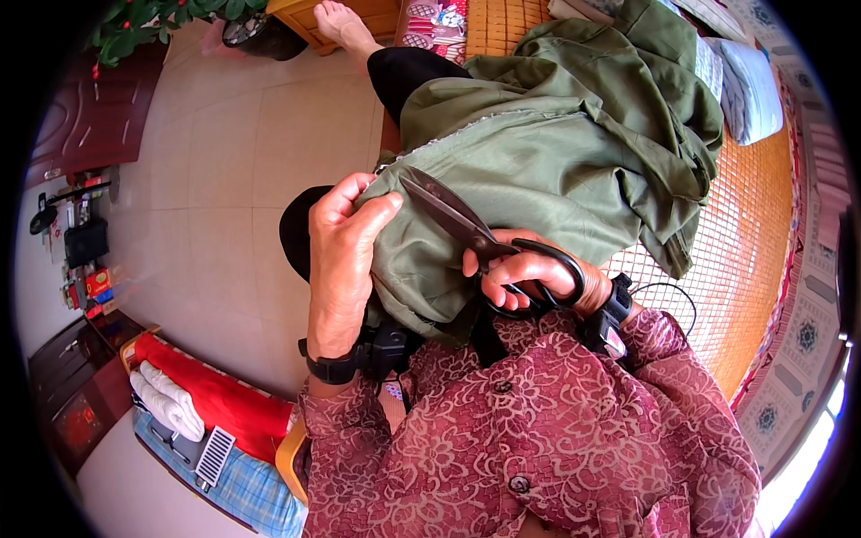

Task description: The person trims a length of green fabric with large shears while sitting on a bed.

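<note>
A large piece of green cloth [538, 170] lies over my lap and spreads to the far right, with a frayed, whitish edge running across it. My left hand [345, 238] pinches the cloth near its left edge, thumb on top. In my right hand [538, 278] is a pair of dark scissors [453, 211], my fingers through the black handles. The blades point up and left, lying against the cloth close to my left thumb. Whether the blade tips are parted is hard to make out. Both wrists carry black straps with small devices.
I sit on a woven mat [717, 260] with folded bedding [749, 90] at the far right. Tiled floor [224, 197] stretches to my left. A potted plant [260, 36] stands beyond it. At lower left, a seat holds a red cloth [224, 399] and a rolled white towel [166, 402].
</note>
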